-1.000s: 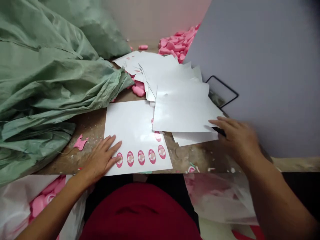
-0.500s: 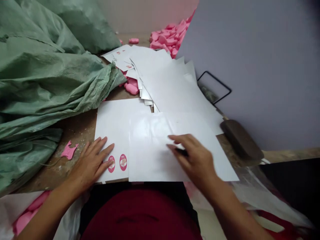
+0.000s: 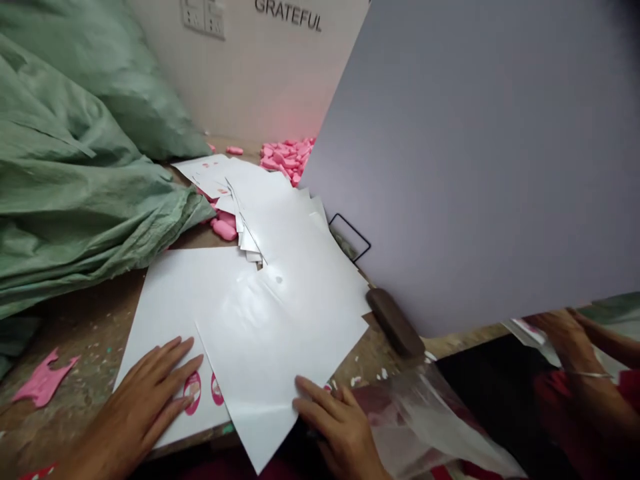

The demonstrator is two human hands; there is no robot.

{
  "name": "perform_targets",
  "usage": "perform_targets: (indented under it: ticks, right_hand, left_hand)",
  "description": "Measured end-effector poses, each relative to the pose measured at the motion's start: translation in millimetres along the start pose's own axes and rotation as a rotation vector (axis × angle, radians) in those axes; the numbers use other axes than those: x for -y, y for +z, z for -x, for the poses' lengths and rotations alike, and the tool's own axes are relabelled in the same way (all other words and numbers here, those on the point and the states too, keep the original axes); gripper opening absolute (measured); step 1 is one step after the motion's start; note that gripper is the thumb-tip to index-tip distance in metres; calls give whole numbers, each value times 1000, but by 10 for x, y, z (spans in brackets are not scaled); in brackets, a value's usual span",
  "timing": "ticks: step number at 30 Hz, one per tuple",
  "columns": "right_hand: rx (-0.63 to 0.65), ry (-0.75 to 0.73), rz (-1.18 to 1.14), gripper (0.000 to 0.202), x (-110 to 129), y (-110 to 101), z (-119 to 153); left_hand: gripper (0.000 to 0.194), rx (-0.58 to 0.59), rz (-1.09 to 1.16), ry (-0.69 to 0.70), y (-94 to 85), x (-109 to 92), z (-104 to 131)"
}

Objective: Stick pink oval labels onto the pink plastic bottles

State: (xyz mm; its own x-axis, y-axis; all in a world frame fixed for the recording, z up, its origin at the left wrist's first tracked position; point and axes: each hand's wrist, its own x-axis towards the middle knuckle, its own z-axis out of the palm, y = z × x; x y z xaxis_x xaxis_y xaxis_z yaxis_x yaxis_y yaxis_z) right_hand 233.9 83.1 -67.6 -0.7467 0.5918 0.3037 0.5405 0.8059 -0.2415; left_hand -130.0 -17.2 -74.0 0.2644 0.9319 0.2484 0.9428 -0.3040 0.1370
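Note:
My left hand lies flat with fingers extended on a white sheet. By its fingertips is an oval pink-and-white sticker; a second oval sticker is partly covered. A loose white sheet overlaps the first at an angle, its lower corner past the table edge. My right hand is at this sheet's right edge, fingertips touching it. The fingers are closed around a small dark tool, mostly hidden. A fanned pile of white sheets lies beyond.
Green sacking bulges on the left. Pink bottle-shaped pieces are heaped behind the paper. A pink scrap lies at left. On the right stand a large grey panel, a brown block and clear plastic. Another person's hand shows at far right.
The upper sheet has turned and moved toward me, partly covering one sticker. My right hand has moved down to its edge. The view has swung right and up, bringing a co-worker's hands into sight.

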Motion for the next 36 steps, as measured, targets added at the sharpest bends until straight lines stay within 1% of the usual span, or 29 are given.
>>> perform_targets:
  ticks: [2, 3, 5, 6, 8, 10, 11, 13, 14, 16, 17, 18, 19, 20, 21, 22, 23, 24, 25, 26, 27, 29, 30, 32, 34, 36]
  right_hand:
    - [-8, -15, -83, 56, -5, -54, -11]
    - [-29, -9, -149, 57, -4, -117, -30]
    - [-96, 37, -286, 55, -13, -320, -128]
    - [-134, 68, -334, 52, -29, -456, -216]
    - [-240, 135, -352, 38, -89, -777, -478]
    - [-369, 225, -363, 18, -177, -1131, -816]
    - [-415, 237, -383, 11, -223, -1308, -992]
    - [-530, 217, -437, 7, -300, -1635, -1308]
    - [-577, 185, -485, 6, -327, -1773, -1436]
    - [-629, 103, -578, 6, -374, -1968, -1615]
    - [-630, 74, -624, 7, -406, -2016, -1669]
    - [-619, 60, -666, 6, -455, -2025, -1700]
    - [-598, 65, -705, 7, -524, -1994, -1714]
    - [-574, 91, -743, 8, -616, -1923, -1714]
    - [-545, 142, -782, 10, -728, -1816, -1702]
    - [-514, 207, -814, 13, -855, -1680, -1685]
    - [-485, 298, -848, 17, -990, -1524, -1666]
    - [-448, 411, -880, 20, -1127, -1360, -1650]
    - [-422, 472, -889, 22, -1260, -1201, -1639]
    - [-402, 524, -892, 23, -1384, -1058, -1634]
    - [-386, 568, -886, 22, -1499, -942, -1633]
    - [-379, 643, -847, 17, -1693, -806, -1630]
    - [-387, 685, -817, 16, -1771, -786, -1617]
    - [-423, 759, -744, 23, -1878, -814, -1543]
    - [-470, 812, -671, 34, -1907, -874, -1402]
    - [-505, 815, -554, 39, -1854, -898, -1234]
  left_hand:
    - [56, -44, -4, -47, 17, -19, -32]
    - [54, -67, 4, -78, 33, -37, -61]
    - [51, -113, 37, -132, 76, -78, -133]
    - [49, -130, 60, -149, 100, -100, -169]
    - [48, -147, 111, -169, 142, -140, -234]
    - [50, -159, 181, -232, 154, -169, -286]
    - [52, -169, 233, -284, 139, -175, -316]
    - [58, -201, 396, -407, 51, -164, -411]
    - [63, -227, 506, -467, -28, -146, -488]
    - [80, -321, 732, -564, -247, -86, -721]
    - [90, -377, 827, -599, -376, -46, -874]
    - [99, -444, 889, -617, -505, -2, -1047]
    - [106, -481, 915, -615, -621, 43, -1231]
    - [107, -517, 912, -565, -712, 85, -1419]
    - [102, -524, 871, -475, -770, 120, -1602]
    - [91, -496, 801, -374, -786, 145, -1774]
    - [74, -463, 712, -264, -760, 159, -1931]
    - [58, -419, 618, -167, -693, 161, -2068]
    - [43, -377, 536, -93, -594, 155, -2187]
    - [35, -344, 473, -37, -471, 144, -2288]
    - [32, -321, 427, 1, -336, 131, -2372]
    - [38, -279, 365, 33, -69, 106, -2501]
    - [44, -253, 338, 32, 51, 94, -2552]
    - [59, -207, 282, 17, 255, 57, -2638]
    - [67, -161, 240, -3, 416, -12, -2717]
    - [65, -109, 203, -15, 543, -123, -2795]
